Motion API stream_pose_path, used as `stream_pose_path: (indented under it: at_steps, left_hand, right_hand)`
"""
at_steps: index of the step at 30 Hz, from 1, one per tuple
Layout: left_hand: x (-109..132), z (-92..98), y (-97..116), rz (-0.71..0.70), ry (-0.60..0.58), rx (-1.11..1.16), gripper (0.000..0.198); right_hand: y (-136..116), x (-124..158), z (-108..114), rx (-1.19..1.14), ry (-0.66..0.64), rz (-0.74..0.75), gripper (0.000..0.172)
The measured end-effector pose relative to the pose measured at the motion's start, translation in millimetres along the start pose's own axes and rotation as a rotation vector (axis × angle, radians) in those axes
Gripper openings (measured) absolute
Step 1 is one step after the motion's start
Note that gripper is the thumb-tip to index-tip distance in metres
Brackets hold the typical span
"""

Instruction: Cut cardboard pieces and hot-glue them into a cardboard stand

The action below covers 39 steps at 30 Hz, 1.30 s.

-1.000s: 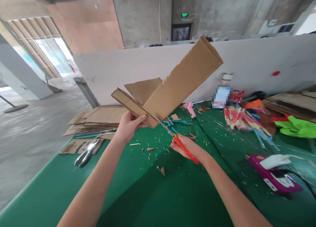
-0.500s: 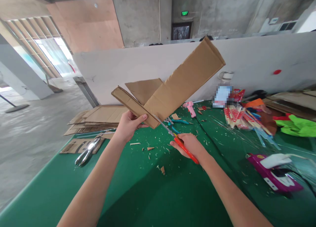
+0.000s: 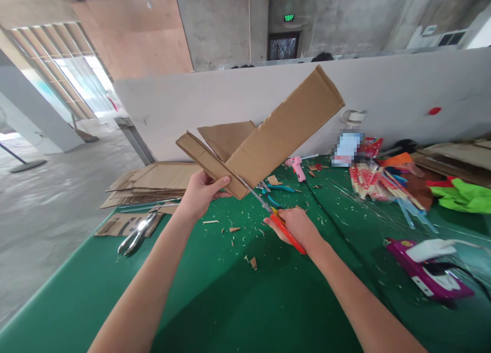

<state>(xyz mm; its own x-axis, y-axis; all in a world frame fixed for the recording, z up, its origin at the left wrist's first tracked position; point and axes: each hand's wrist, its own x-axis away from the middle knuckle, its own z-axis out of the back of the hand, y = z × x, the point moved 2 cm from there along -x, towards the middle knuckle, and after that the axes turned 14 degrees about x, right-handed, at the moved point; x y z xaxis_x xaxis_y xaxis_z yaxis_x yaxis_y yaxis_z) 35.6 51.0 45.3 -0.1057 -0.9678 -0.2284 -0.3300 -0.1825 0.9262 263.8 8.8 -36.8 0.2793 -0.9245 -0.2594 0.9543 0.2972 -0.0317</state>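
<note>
The left hand (image 3: 201, 192) pinches the low corner of a folded cardboard piece (image 3: 268, 138), lifted up over the middle of the green tabletop (image 3: 76, 291). The right hand (image 3: 297, 227) squeezes red-handled scissors (image 3: 274, 217), blades touching the cardboard's bottom edge.

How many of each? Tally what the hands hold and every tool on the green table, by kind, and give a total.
Cardboard piece, in left hand: 1
Red-handled scissors, in right hand: 1
Silver pliers: 1
Teal-handled pliers, partly hidden: 1
Pink glue gun: 1
Magenta appliance: 1
Total: 6
</note>
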Motion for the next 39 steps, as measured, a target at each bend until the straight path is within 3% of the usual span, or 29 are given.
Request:
stream_pose_path:
  at_steps: [11, 19, 29, 39]
  left_hand:
    - [0.7, -1.1, 0.4, 0.019, -0.025, 0.027, 0.043]
    - [0.1, 2.8, 2.6, 0.029, -0.033, 0.016, 0.045]
    - [2.6, -1.9, 0.8, 0.043, -0.14, -0.156, 0.044]
    - [4.5, -7.3, -0.5, 0.052, -0.131, -0.163, 0.047]
  right_hand:
    - [3.8, 0.0, -3.6, -0.004, 0.018, 0.003, 0.048]
    - [2.2, 2.0, -1.4, -0.173, -0.005, 0.032, 0.039]
    - [-4.1, 2.5, -1.2, -0.226, -0.024, 0.076, 0.041]
    - [-7.4, 2.5, -0.7, -0.135, 0.046, 0.013, 0.043]
